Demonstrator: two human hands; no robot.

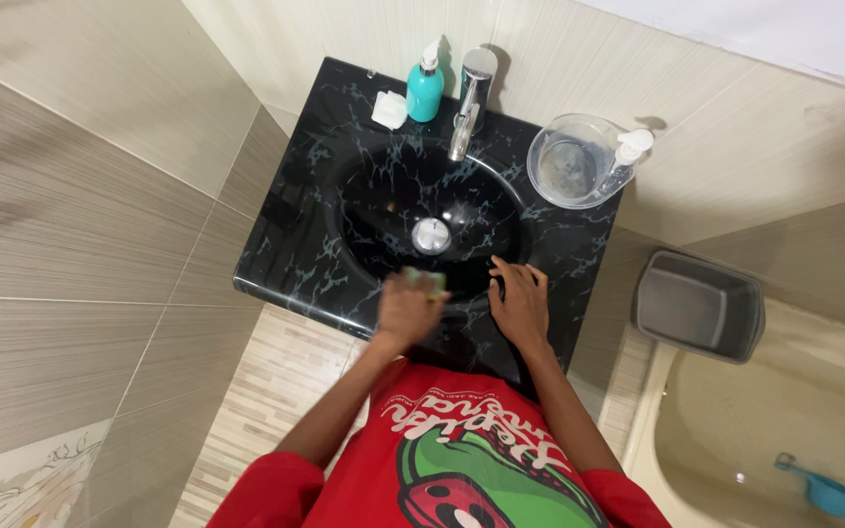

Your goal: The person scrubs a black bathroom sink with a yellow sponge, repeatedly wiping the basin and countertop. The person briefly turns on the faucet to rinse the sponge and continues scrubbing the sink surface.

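The person is leaning over a black sink point(295, 244) with pale marble lines, in the middle of the frame. The left hand point(405, 313) is curled around a small green sponge point(426, 282) — the fingers are pressed together on it, and it looks a bit blurry. The sponge is sitting on the front rim of the sink, just below the round silver drain plug point(431, 236). The right hand point(518, 301) is lying flat on the rim beside it, fingers spread a little, holding nothing.

I think the person is scrubbing the front edge of the sink. The next rub is calling for a firm push along the curved rim, with the flat hand keeping the body steady.

At the top of the sink a teal soap bottle point(424, 90) with a white pump is standing left of the shiny tap point(468, 103). A small white square thing point(389, 110) is lying left of that bottle. At the upper right a clear plastic jug point(571, 164) is sitting on the corner, with a see-through pump bottle point(624, 161) touching it. A grey bin point(698, 306) is standing at the right, and a little blue scoop point(823, 491) is resting in the tub at the lower right.
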